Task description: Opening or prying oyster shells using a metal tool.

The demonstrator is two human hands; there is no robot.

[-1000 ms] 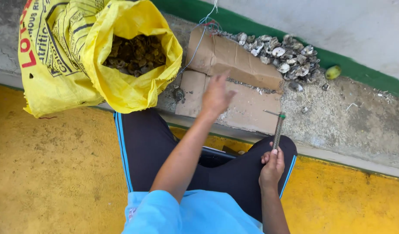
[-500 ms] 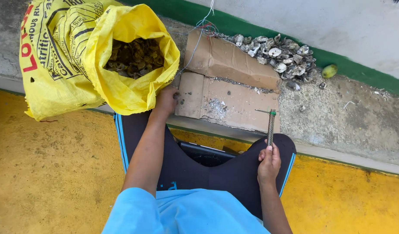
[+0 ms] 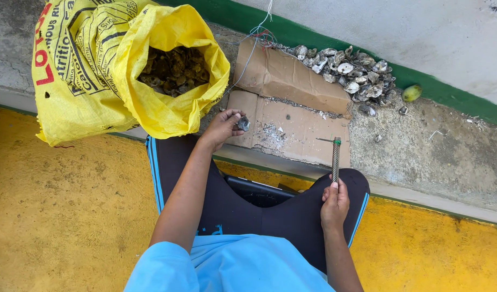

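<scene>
Left hand: left hand (image 3: 222, 127) is seen a little above the centre of the frame, closed around a small dark shell (image 3: 243, 124), which is pinched between the fingertips.
Small dark shell: it is held at the left edge of the cardboard (image 3: 291, 127), just beside the lower right side of the sack mouth.
Right hand: right hand (image 3: 335, 203) is seen in the lower right of the frame, resting on the knee and wrapped around the lower end of a metal tool (image 3: 335, 159).
Metal tool: it is held upright; the shaft is grey and textured, a green band is seen near the top, and a thin blade points to the left over the cardboard.
Yellow sack (image 3: 124, 70): it is placed in the upper left of the frame, with its mouth rolled open; dark rough shells (image 3: 173, 70) are seen inside.
Cardboard: a flattened brown box is laid on the concrete ledge (image 3: 437, 157) at the centre; pale crumbs are scattered on it.
Pile of open shells (image 3: 351, 70): grey and white shells are heaped in the upper right, behind the cardboard and against the green stripe of the wall.
Green fruit (image 3: 411, 92): it lies just right of the pile.
Floor (image 3: 59, 211): it is painted yellow, below the ledge.
Clothing: dark trousers (image 3: 270, 211) with blue stripes and a light blue shirt (image 3: 232, 267) are seen at the bottom.
</scene>
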